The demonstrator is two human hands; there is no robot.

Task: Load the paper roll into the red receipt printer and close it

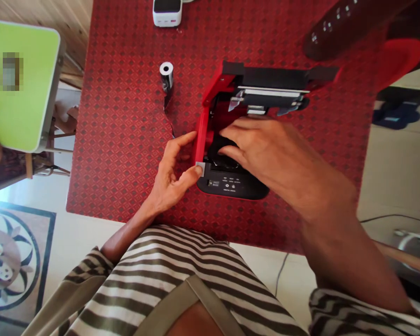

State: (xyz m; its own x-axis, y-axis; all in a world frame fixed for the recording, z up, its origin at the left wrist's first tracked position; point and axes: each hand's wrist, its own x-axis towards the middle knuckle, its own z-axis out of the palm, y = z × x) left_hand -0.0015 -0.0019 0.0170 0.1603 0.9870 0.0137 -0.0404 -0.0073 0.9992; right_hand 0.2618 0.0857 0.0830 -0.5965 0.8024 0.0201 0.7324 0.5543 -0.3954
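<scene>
A red and black label printer (pixel 240 184) lies on the table with its lid (pixel 273 77) raised, showing its roller and metal bars. My left hand (pixel 171 179) holds the printer's left side, the thumb pressing on a small grey tab (pixel 200 169) and the fingers along the red wall. Inside the open compartment, my right hand (pixel 262 144) has its thumb and fingers curled over a dark, rounded part. Its palm hides most of the compartment, so what the fingertips grip cannot be made out.
A small roll (pixel 166 77) with a dark strip trailing from it stands left of the printer. Behind are a white device (pixel 167 14) and a dark bottle (pixel 336 30). A green-topped table (pixel 24 112) is at the left, beside the red-patterned tabletop (pixel 126 140).
</scene>
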